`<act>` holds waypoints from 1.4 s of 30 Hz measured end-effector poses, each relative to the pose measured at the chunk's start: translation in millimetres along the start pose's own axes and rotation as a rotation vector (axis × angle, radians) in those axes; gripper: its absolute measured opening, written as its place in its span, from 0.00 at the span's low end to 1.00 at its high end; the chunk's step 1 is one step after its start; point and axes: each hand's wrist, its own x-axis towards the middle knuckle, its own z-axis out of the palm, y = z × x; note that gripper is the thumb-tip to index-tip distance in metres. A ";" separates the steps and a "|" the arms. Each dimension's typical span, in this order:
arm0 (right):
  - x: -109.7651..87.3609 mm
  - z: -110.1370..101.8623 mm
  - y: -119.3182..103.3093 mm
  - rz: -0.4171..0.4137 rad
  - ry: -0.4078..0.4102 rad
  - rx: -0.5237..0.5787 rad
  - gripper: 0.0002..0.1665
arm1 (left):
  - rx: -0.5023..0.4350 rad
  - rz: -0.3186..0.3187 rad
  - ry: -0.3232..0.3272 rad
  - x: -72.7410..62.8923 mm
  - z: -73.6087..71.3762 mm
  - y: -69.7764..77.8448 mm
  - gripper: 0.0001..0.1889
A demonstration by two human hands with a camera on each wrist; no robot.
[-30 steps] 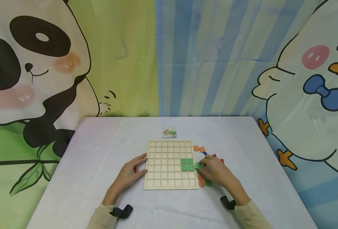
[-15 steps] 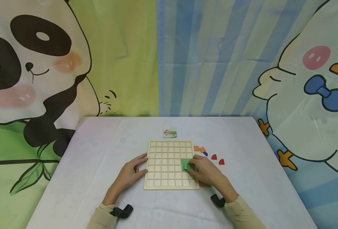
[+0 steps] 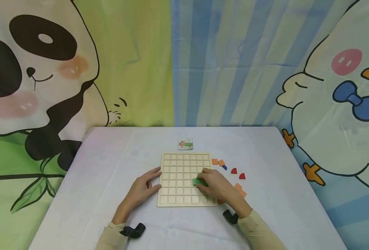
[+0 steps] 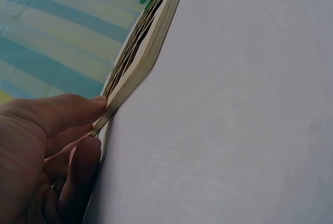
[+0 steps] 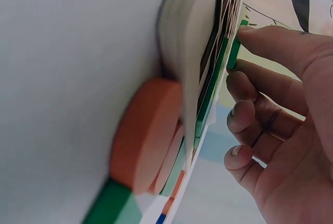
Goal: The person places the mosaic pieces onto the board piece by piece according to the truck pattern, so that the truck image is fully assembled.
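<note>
Head view, from the left: a curtain with a cartoon panda hangs behind a white-covered tabletop. A beige sleeve, with a black device at its cuff, leads to the left hand, whose relaxed thumb and fingers sit apart along the left edge of a pale wooden grid board, their tips touching it. Just beyond the board's far edge lies a small picture card printed with a grid. Over the right half of the board, the right hand pinches a green square tile between thumb and finger; the right wrist view shows that tile above the board's surface, with other green tiles lying in the grid. Off the right edge are two orange squares, a blue piece touching or just beside one of them, and an orange round piece partly screened by the hand in the head view. Farther right are two red rounded pieces and more orange pieces, then a curtain with a cartoon white bird.
</note>
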 end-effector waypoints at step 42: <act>2.1 1.2 -2.1 0.042 -0.020 0.000 0.17 | 0.001 -0.003 -0.001 0.3 -0.1 0.3 0.30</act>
